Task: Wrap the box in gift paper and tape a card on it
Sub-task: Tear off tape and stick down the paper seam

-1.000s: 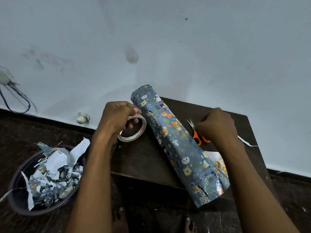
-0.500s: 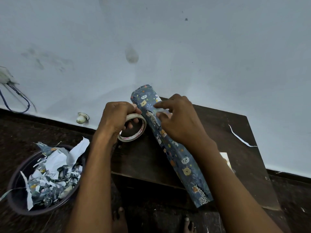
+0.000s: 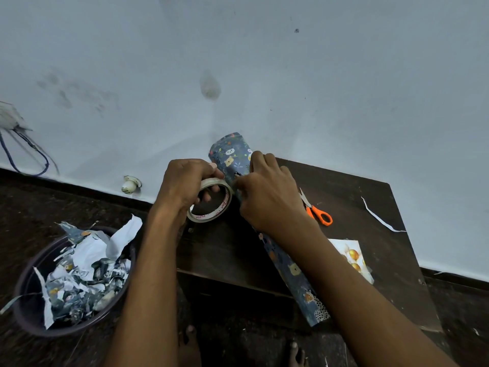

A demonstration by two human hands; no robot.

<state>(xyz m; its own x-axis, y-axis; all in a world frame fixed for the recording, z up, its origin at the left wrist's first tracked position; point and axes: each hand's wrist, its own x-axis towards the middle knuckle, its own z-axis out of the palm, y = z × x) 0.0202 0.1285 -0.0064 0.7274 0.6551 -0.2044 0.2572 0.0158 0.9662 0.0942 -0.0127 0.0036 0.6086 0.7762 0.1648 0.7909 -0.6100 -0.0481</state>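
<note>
A long box wrapped in blue animal-print gift paper (image 3: pixel 288 266) lies diagonally on the dark wooden table (image 3: pixel 227 250), its far end near the wall. My left hand (image 3: pixel 185 186) grips a roll of clear tape (image 3: pixel 211 205) just left of the box. My right hand (image 3: pixel 267 197) lies over the box's upper part, its fingertips pinching at the paper beside the roll; any tape end there is too small to see. A white card with gold balloons (image 3: pixel 352 256) lies on the table to the right, partly behind my right forearm.
Orange-handled scissors (image 3: pixel 317 211) lie right of my right hand. A thin white paper strip (image 3: pixel 378 218) sits near the table's far right edge. A dark bowl (image 3: pixel 23 308) of paper scraps stands on the floor at left. My bare feet show below the table.
My right hand left the scissors, crossed leftward over the box and now pinches at the paper beside the tape roll. The left hand keeps holding the roll in place.
</note>
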